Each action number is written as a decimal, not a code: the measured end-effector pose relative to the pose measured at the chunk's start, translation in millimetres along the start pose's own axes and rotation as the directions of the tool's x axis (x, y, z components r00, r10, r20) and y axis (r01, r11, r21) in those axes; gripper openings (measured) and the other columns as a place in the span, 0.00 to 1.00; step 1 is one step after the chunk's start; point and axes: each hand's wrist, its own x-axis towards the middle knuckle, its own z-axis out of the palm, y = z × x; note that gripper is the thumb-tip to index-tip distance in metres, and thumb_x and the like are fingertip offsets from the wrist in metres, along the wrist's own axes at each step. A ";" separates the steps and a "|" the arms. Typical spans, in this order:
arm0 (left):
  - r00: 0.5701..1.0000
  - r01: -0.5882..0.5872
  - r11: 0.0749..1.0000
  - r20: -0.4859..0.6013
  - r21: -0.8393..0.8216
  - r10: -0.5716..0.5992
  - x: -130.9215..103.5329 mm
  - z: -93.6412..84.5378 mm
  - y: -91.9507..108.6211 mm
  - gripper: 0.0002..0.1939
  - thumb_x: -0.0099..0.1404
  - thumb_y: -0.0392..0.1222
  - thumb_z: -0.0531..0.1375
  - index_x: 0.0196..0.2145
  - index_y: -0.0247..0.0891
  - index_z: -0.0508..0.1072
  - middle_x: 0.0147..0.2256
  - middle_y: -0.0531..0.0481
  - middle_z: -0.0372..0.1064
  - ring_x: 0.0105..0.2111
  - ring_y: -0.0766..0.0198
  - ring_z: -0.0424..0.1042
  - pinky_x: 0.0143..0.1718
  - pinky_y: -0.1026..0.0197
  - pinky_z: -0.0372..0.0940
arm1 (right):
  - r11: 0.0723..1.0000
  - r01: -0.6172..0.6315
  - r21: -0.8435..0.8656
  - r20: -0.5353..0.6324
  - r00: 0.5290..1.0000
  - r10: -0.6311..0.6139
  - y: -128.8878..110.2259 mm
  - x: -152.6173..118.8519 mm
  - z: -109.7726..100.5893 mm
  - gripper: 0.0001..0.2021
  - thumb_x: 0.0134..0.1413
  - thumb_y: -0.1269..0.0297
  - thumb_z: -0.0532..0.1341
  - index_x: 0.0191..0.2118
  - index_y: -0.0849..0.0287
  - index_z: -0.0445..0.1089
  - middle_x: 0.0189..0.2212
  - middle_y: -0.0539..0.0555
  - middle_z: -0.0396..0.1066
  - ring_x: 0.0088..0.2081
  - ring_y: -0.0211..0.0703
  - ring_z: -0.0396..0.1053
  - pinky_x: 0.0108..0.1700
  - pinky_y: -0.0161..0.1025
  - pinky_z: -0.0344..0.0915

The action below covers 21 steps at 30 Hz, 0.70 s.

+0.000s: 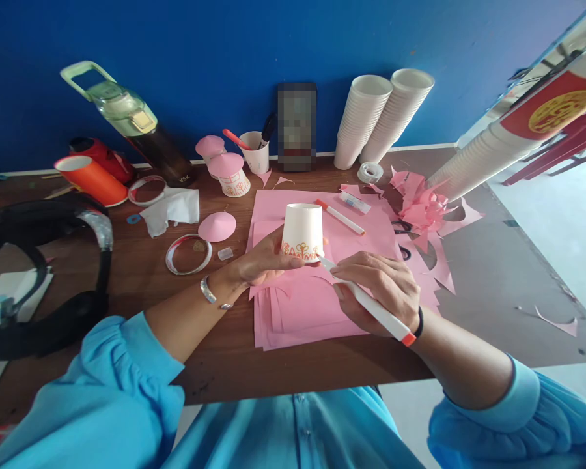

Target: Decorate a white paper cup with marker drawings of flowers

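Note:
A white paper cup [303,228] is held upside down over the pink sheets [303,319], with orange flower drawings around its rim. My left hand [266,260] grips it from the left, fingers wrapped round its lower side. In my right hand [378,290] is a white marker [376,306] with an orange end; its tip meets the cup's lower right edge. Another white and orange marker [342,218] lies on the pink paper behind, beside a glue stick [355,202]. A pink paper cone [217,227] rests on the table to the left.
Two cup stacks [364,117] and a phone [297,127] stand by the blue wall. Cups with pink cone roofs [234,182], a bottle [146,137], tape rings [189,254] and black headphones [97,280] are at left. Pink scraps [422,205] and a long cup stack [493,150] lie right.

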 end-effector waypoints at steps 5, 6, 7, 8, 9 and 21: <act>0.999 -0.020 1.000 0.041 0.001 0.020 1.2 0.7 0.1 0.31 0.61 0.47 0.74 0.60 0.41 0.74 0.49 0.42 0.81 0.52 0.49 0.80 0.53 0.49 0.73 | 1.000 0.006 0.013 -0.006 1.000 -0.006 0.0 -1.5 3.2 0.10 0.63 0.76 0.63 0.48 0.60 0.70 0.31 0.54 0.78 0.30 0.43 0.79 0.32 0.38 0.78; 0.999 -0.023 1.000 0.044 -0.001 0.023 1.0 1.1 0.6 0.30 0.62 0.46 0.74 0.59 0.41 0.74 0.49 0.42 0.81 0.52 0.49 0.80 0.54 0.49 0.72 | 1.000 0.009 0.014 -0.006 1.000 -0.009 0.1 -1.7 3.6 0.10 0.62 0.76 0.63 0.48 0.61 0.70 0.31 0.54 0.78 0.30 0.43 0.79 0.32 0.38 0.78; 0.999 -0.026 1.000 0.044 -0.003 0.026 0.8 1.2 0.8 0.29 0.62 0.46 0.74 0.59 0.41 0.74 0.49 0.42 0.81 0.52 0.49 0.79 0.54 0.49 0.72 | 1.000 0.012 0.013 -0.008 1.000 -0.012 0.1 -1.9 3.9 0.10 0.62 0.76 0.64 0.48 0.61 0.70 0.31 0.54 0.78 0.30 0.43 0.79 0.31 0.39 0.78; 0.999 -0.031 0.999 0.039 -0.006 0.031 0.7 1.0 0.6 0.27 0.62 0.45 0.74 0.57 0.40 0.75 0.49 0.42 0.81 0.52 0.50 0.79 0.54 0.50 0.72 | 1.000 0.015 0.012 -0.013 1.000 -0.015 0.3 -2.0 4.1 0.10 0.62 0.76 0.64 0.48 0.61 0.70 0.30 0.54 0.78 0.30 0.44 0.79 0.31 0.39 0.78; 0.999 -0.034 0.999 0.033 -0.009 0.034 0.7 0.3 0.0 0.26 0.62 0.44 0.74 0.55 0.40 0.76 0.48 0.42 0.81 0.51 0.51 0.79 0.54 0.50 0.72 | 1.000 0.018 0.013 -0.018 1.000 -0.018 0.4 -2.1 4.1 0.10 0.62 0.76 0.64 0.48 0.61 0.70 0.30 0.54 0.78 0.30 0.44 0.79 0.32 0.39 0.78; 1.000 -0.020 1.000 0.021 -0.012 0.020 1.5 -2.1 -4.9 0.30 0.63 0.44 0.73 0.61 0.43 0.72 0.50 0.44 0.80 0.50 0.54 0.79 0.53 0.53 0.71 | 1.000 0.003 0.005 0.002 1.000 -0.003 -0.1 -1.5 2.2 0.12 0.63 0.75 0.64 0.51 0.59 0.70 0.32 0.54 0.79 0.31 0.43 0.80 0.33 0.38 0.79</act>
